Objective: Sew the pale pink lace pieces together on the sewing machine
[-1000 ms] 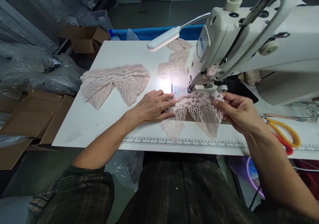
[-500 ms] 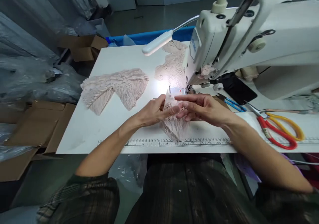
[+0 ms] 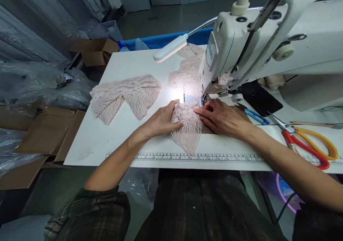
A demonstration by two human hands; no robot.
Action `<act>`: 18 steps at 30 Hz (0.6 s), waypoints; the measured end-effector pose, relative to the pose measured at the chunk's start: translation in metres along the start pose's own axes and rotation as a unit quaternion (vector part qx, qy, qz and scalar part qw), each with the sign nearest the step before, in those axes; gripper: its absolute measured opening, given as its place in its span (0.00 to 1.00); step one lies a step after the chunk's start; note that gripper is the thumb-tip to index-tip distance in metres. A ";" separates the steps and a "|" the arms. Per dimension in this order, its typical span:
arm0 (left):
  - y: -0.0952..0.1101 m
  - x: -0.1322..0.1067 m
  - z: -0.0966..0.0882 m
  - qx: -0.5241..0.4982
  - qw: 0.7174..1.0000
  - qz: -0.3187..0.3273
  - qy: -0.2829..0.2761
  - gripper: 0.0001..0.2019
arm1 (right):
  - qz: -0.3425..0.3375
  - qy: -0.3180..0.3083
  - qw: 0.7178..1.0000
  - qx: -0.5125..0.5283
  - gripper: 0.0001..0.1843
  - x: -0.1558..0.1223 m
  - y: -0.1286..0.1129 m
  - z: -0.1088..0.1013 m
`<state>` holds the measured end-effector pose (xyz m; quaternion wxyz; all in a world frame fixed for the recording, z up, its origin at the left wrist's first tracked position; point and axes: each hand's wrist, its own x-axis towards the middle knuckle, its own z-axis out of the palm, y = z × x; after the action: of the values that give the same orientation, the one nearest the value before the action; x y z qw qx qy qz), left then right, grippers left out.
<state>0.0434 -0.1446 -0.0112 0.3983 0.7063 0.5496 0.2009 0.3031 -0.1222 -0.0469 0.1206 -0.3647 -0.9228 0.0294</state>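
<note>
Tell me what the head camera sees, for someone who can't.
The left hand and right hand press a pink lace piece flat by the needle of a white sewing machine. More lace and scissors lie on the table.

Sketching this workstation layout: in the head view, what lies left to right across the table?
Lace pile → left hand → lace piece → right hand → blue snips → scissors.
</note>
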 end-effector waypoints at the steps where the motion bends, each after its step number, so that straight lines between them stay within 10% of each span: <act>1: 0.001 0.000 0.001 0.020 1.000 -0.003 -0.002 0.43 | 0.000 -0.002 1.000 -0.003 0.25 0.001 0.002 0.000; 9: 0.000 0.005 0.000 0.057 0.997 -0.040 0.037 0.42 | 0.072 0.031 0.984 0.161 0.25 -0.010 0.024 -0.001; 18: -0.014 0.009 -0.005 -0.019 0.999 -0.026 0.013 0.34 | 0.017 0.055 0.994 0.097 0.28 -0.003 0.017 0.010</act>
<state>0.0339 -0.1329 -0.0203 0.4093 0.6814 0.5693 0.2101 0.3148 -0.1114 -0.0596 0.2056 -0.3677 -0.9013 0.1009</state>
